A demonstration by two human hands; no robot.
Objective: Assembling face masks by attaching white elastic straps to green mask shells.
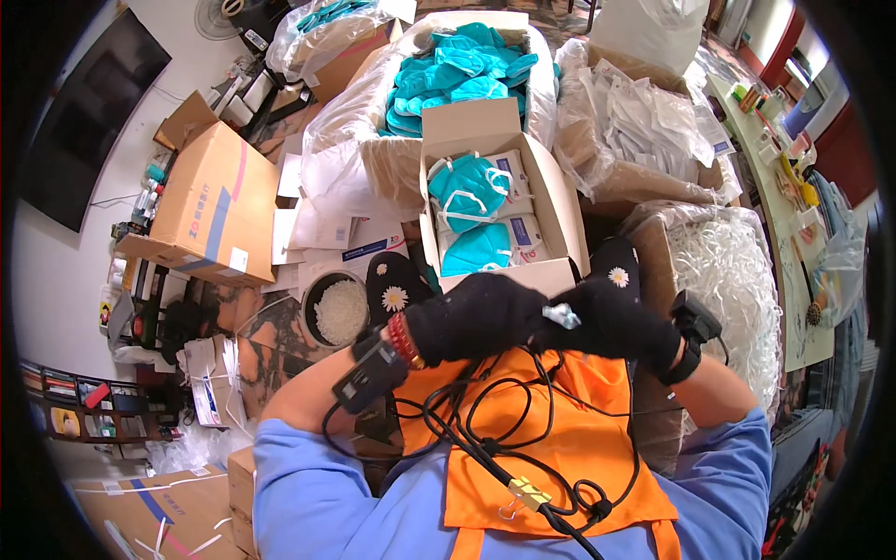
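Note:
My left hand (481, 317) and my right hand (611, 319), both in black gloves, meet in front of my orange apron (569, 420). Their fingers are closed together. Between them shows a small shiny pale piece (562, 316), crumpled-looking and too small to name; it sits against the right fingers, and the left fingertips are partly hidden. Just beyond the hands, an open white cardboard box (569, 219) holds teal cup-shaped face masks (471, 191) with white straps, lying on white printed packets (525, 233).
Beyond stands a plastic-lined carton (373, 163) heaped with teal masks. At right are a carton of white packets (644, 121) and one of white straps (728, 280). A bowl of white bits (341, 311) sits at left, near a brown carton (215, 205). Black cables (485, 411) cross my apron.

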